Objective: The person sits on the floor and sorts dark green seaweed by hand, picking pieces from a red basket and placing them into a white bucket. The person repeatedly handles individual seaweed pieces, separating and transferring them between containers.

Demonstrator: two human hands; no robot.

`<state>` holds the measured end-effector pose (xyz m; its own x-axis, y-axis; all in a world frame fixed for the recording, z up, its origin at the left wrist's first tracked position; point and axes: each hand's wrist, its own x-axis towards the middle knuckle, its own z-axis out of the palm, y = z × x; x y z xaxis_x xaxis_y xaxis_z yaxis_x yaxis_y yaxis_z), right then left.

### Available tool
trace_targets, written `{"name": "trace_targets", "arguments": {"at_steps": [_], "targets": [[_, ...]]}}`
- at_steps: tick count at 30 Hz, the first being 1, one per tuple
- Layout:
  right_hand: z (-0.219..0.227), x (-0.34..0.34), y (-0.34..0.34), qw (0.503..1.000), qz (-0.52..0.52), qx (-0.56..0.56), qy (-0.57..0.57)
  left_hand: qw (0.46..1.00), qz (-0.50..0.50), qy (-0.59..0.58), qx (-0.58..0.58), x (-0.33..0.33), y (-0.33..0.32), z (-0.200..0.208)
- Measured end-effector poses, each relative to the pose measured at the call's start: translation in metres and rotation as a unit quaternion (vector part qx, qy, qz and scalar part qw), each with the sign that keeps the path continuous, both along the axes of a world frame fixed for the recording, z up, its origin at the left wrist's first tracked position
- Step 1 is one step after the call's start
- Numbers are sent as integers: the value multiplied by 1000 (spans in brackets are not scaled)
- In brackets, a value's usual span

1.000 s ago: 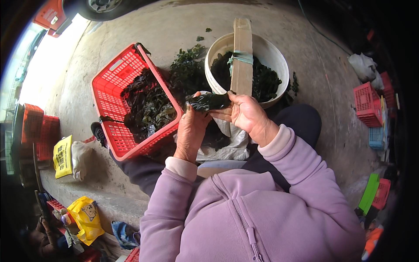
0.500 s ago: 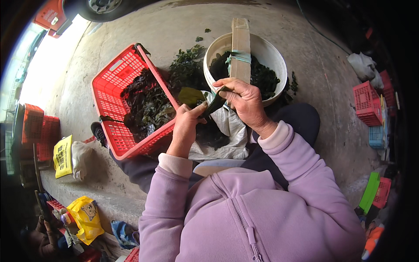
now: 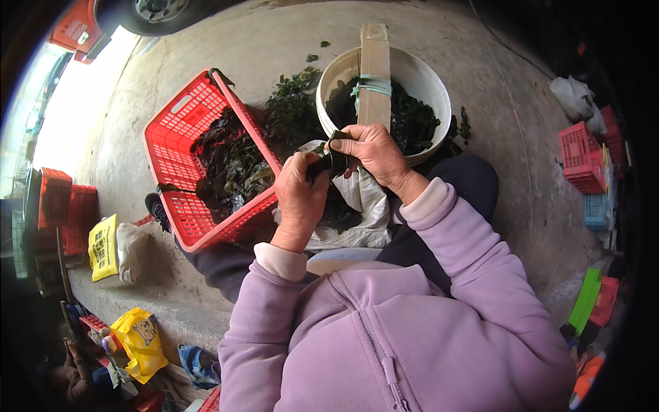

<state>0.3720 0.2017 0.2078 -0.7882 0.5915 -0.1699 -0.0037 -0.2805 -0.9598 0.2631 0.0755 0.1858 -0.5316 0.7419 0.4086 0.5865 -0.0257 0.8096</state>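
A dark green strip of kelp (image 3: 332, 162) is bunched between my two hands, over my lap. My left hand (image 3: 301, 193) pinches its left part, fingers curled in. My right hand (image 3: 377, 156) grips the other end between thumb and fingers, close to the bucket's near rim. To the left, a tilted red plastic crate (image 3: 180, 141) holds a heap of dark wet kelp (image 3: 237, 161). Beyond my right hand stands a white bucket (image 3: 439, 89) with more dark green pieces (image 3: 415, 123) inside. A taped cardboard-coloured board (image 3: 375, 58) lies across it, bound with pale green cord (image 3: 375, 84).
Loose kelp (image 3: 292, 99) lies on the concrete floor between crate and bucket. A whitish woven sack (image 3: 367, 209) covers part of my lap. Yellow bags (image 3: 103, 248) sit to the left; red baskets (image 3: 580, 158) stand at the right. A vehicle wheel (image 3: 159, 8) shows at the far left.
My hands have come closer together, and the kelp strip, stretched out before, is now folded up between them. My left hand has turned inward and moved slightly right.
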Motion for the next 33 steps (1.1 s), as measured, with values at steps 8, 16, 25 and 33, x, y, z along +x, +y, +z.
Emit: {"name": "trace_targets", "arguments": {"at_steps": [8, 16, 25, 33], "targets": [[-8, 6, 6, 976, 153, -137, -77, 992, -108, 61, -34, -5, -5, 18], [3, 8, 0, 988, 152, 2, -15, 993, -17, -89, -74, 3, -6, 5], [0, 18, 0, 979, 191, -49, -61, 859, -175, -477, -69, -15, -12, 13], [-4, 23, -5, 944, 193, -255, 77, 859, -213, -465, 9, -9, -11, 22]]}}
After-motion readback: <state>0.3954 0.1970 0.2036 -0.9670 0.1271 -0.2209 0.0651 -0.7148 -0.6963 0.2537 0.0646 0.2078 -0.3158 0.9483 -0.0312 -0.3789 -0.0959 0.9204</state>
